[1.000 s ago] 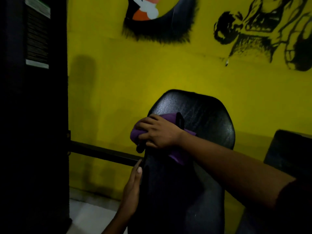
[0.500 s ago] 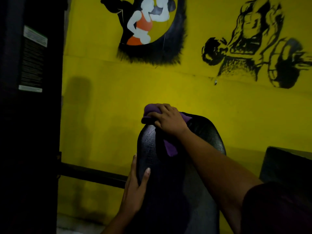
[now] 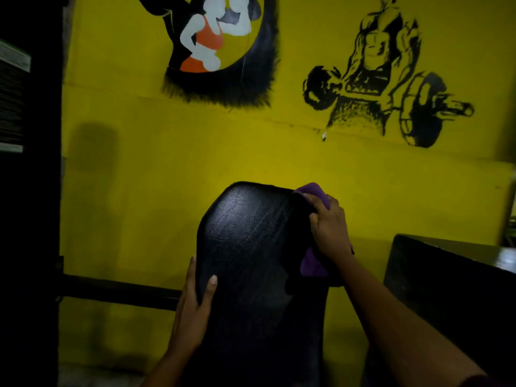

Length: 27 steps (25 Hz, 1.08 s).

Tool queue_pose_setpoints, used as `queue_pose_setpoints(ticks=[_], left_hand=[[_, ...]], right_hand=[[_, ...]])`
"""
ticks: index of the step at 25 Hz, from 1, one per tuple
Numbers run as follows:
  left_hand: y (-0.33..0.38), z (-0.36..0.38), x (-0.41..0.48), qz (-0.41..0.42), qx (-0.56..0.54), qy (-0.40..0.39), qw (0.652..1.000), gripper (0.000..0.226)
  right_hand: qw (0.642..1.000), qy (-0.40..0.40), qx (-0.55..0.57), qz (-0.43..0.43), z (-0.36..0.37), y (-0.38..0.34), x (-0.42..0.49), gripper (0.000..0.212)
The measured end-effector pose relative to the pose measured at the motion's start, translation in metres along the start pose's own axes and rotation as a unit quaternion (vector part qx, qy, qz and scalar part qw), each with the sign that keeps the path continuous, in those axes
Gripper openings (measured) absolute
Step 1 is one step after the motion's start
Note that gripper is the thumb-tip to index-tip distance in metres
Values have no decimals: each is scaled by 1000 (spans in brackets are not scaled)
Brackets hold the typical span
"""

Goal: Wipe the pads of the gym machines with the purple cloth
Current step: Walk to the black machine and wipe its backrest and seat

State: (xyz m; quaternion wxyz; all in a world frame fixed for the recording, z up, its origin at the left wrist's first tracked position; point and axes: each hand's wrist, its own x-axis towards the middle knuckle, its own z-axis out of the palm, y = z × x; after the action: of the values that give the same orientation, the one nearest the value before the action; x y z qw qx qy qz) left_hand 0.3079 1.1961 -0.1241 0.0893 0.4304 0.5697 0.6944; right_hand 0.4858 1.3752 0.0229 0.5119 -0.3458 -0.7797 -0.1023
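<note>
A: Where are the hands?
B: The right hand (image 3: 331, 229) is closed on the purple cloth (image 3: 314, 265), pressing it against the upper right edge of the black pad (image 3: 251, 247). The left hand (image 3: 192, 311) grips the pad's left edge, thumb lying on the front face.
A: And the cloth itself?
B: Bunched under the right hand; one part shows above the fingers at the pad's top corner, another hangs below the wrist.
A: What's around it?
B: A yellow wall (image 3: 167, 163) with painted figures behind, a dark bar (image 3: 117, 289) at the left, and another black pad (image 3: 452, 289) to the right.
</note>
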Motion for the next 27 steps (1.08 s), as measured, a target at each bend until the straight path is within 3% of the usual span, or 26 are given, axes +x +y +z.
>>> queue_pose_setpoints(ticks=[3, 7, 11, 14, 18, 19, 21, 23, 25, 27], left_hand=[[2, 0, -3, -1, 2, -2, 1000, 94], [4, 0, -7, 7, 1, -1, 1000, 92], [-4, -3, -16, -9, 12, -3, 1000, 110], [-7, -5, -26, -25, 38, -9, 999, 102], [-10, -10, -41, -44, 63, -25, 997, 93], [-12, -11, -42, -36, 60, -23, 997, 97], [-12, -12, -42, -22, 50, -23, 998, 100], [-12, -11, -43, -23, 38, -29, 999, 89], [-11, -12, -44, -33, 20, -33, 999, 80], [-13, -14, -45, -31, 5, -29, 999, 96]], right_hand=[[998, 25, 44, 22, -1, 8, -44, 50], [999, 40, 4, -31, 5, 8, -109, 50], [993, 11, -74, -92, 8, -3, -154, 55], [974, -20, -93, -207, 7, -5, -180, 54], [869, -90, -128, -469, -8, -7, -151, 45], [870, -79, -138, -468, -8, -13, -125, 45], [920, -54, -143, -361, -1, -33, -72, 50], [950, -60, -143, -272, 11, -52, -54, 52], [947, -65, -151, -275, 22, -61, -69, 52], [933, -79, -153, -317, 24, -61, -93, 53]])
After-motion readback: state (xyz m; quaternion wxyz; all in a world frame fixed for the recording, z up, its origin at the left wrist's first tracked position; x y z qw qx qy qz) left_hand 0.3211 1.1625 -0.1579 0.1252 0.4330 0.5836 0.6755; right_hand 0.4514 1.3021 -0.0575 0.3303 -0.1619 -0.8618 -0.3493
